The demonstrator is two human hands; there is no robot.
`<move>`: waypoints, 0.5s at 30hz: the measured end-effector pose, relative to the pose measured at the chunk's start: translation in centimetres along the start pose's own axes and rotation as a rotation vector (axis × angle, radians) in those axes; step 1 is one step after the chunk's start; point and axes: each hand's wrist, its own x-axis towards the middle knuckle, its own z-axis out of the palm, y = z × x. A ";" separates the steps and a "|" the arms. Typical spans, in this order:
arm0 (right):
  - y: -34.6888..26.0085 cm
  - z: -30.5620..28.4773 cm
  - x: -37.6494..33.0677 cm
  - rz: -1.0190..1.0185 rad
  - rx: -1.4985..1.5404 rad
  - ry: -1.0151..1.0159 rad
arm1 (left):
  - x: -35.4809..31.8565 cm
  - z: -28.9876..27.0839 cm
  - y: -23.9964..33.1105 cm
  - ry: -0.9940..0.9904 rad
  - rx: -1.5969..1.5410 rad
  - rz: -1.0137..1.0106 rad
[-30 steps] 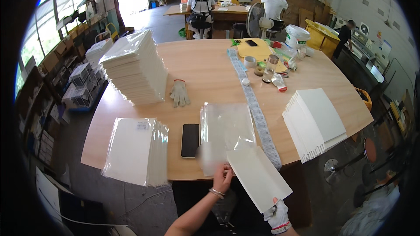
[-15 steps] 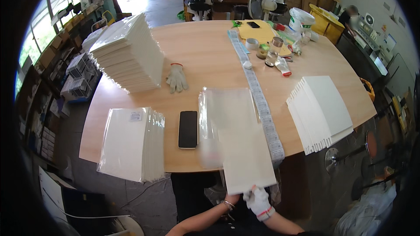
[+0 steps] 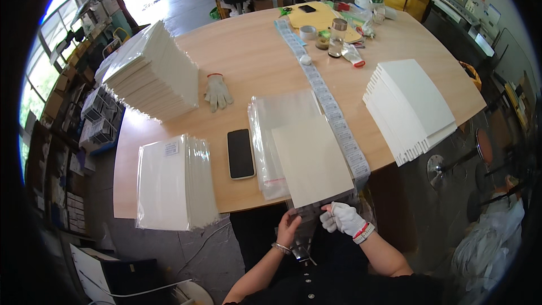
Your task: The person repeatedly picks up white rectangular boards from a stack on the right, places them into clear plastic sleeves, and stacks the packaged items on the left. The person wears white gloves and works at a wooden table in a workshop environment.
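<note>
- Far left, a tall stack (image 3: 153, 73) of white sheets; near left, a bagged stack (image 3: 172, 183) overhanging the table (image 3: 254, 62) edge
- A spare glove (image 3: 217, 91) and a dark phone (image 3: 240, 153) lie between these and the middle
- Clear bags (image 3: 276, 135) sit in a pile just left of centre
- The left hand (image 3: 288, 227), bare with a bracelet, pinches the clear bag (image 3: 307, 220) at the near edge
- The white card (image 3: 311, 158) lies on the pile, its near end overhanging the edge and seemingly entering that bag; the film is hard to see
- The right hand (image 3: 342, 218), gloved, has fingers curled on the card's near edge
- A label strip (image 3: 330, 101) runs far to near; fanned cards (image 3: 412, 107) lie right
- Step: sleeving the card; next calls for holding the bag mouth open and sliding it fully over
</note>
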 end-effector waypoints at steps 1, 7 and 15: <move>0.7 0.2 -0.5 -0.041 -0.120 -0.001 | 0.2 -1.0 -0.6 -0.031 0.053 0.003; 0.5 6.2 -0.2 -1.038 -1.107 0.216 | 0.2 -2.0 0.9 -0.139 0.128 -0.117; -0.9 4.5 2.2 -1.170 -1.170 -0.262 | 0.8 -0.5 -0.2 0.198 -0.294 -0.335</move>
